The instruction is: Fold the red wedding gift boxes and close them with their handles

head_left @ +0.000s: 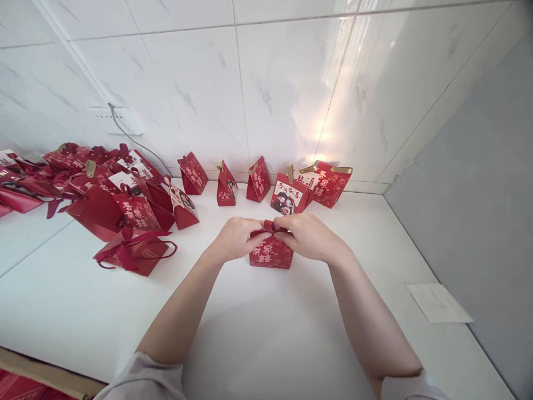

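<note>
A red gift box point(271, 254) with pale printed characters stands upright on the white table in front of me. At its top edge, a red ribbon point(270, 225) loops up between my hands. My left hand point(239, 238) pinches the ribbon and the box's top from the left, thumb toward me. From the other side, my right hand point(306, 236) pinches at the same spot, its fingertips close to the left ones. The hands partly cover the box's upper corners, and the ribbon's ends are hidden.
Several finished-looking red boxes point(259, 179) line the tiled wall. A heap of red boxes and ribbons point(100, 183) lies at left, with a ribboned box point(141, 253) in front. A white card point(439, 303) is at right. A cable point(133, 141) hangs from a wall socket point(116, 121).
</note>
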`<state>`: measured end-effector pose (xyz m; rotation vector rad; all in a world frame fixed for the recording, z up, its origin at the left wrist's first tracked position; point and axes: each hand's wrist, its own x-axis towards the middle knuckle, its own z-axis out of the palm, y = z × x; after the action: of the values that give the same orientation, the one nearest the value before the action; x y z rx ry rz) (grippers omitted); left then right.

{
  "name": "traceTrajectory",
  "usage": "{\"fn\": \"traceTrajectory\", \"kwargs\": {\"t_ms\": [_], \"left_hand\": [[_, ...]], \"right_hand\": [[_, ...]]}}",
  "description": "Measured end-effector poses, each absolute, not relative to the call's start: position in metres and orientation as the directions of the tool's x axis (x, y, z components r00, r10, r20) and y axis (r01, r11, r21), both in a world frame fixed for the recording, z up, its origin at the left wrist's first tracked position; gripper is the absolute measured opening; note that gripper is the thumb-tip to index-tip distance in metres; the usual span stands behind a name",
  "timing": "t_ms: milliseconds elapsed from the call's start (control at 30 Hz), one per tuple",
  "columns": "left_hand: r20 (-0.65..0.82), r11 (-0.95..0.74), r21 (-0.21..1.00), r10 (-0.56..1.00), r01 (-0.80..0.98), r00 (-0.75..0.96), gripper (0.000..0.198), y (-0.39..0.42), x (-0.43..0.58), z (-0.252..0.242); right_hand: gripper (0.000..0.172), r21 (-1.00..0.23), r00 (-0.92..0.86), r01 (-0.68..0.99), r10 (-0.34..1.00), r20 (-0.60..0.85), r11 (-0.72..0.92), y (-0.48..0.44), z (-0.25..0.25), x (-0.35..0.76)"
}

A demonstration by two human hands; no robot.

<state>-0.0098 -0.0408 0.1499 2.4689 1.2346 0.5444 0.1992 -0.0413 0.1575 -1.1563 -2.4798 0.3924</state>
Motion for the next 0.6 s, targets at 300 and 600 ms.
{"fn": "traceTrajectory", "kwargs": {"t_ms": [300, 600], "left_hand": [[0.109, -0.517, 0.529, 0.828, 0.673, 0.55, 0.024, -0.044, -0.013, 0.16], [0.067, -0.471, 0.572, 0.843, 0.672, 0.534, 0.018, -0.046, -0.014, 0.162]], "right_hand": [[0.018, -0.514, -0.609, 0.629, 0.781, 0.138, 0.583, -0.041, 0.158, 0.205], [0.053, -0.636, -0.583, 0.42, 0.73, 0.358, 0.647, -0.047, 0.166, 0.202]]}}
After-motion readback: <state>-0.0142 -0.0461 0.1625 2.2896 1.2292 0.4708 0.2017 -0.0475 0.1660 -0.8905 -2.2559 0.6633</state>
